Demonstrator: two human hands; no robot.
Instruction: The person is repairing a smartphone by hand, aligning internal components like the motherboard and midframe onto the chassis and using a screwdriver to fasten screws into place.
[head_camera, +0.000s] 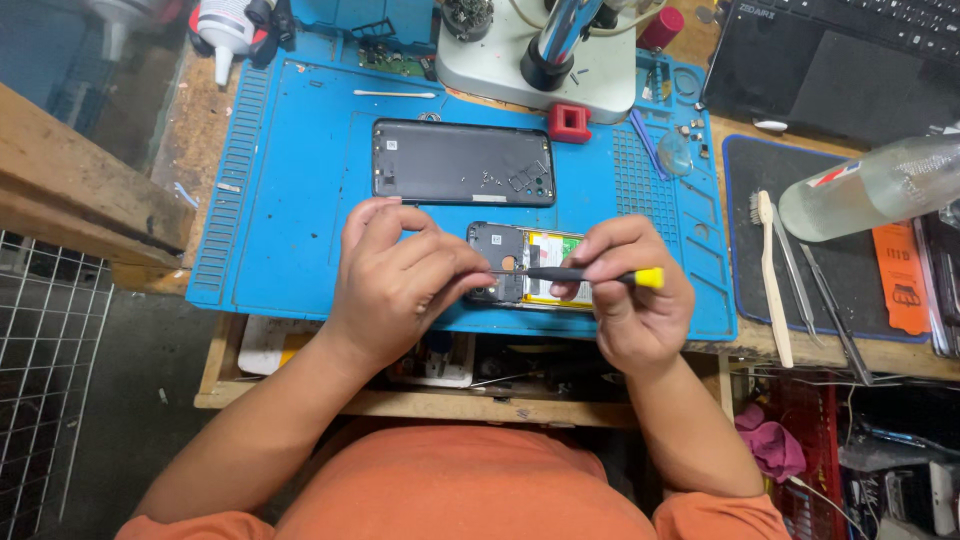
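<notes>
A big blue silicone work mat (300, 180) covers the wooden bench, with the white base of a microscope (520, 70) at its far edge. A dark grey phone back cover (462, 162) lies flat mid-mat. Just nearer sits the opened phone with its yellow-labelled battery (545, 255), at the mat's near edge. The left hand (395, 280) rests on it, fingers curled, probably pinching the tool's tip. The right hand (630, 295) grips a black screwdriver with a yellow cap (600, 274), held level across the phone
</notes>
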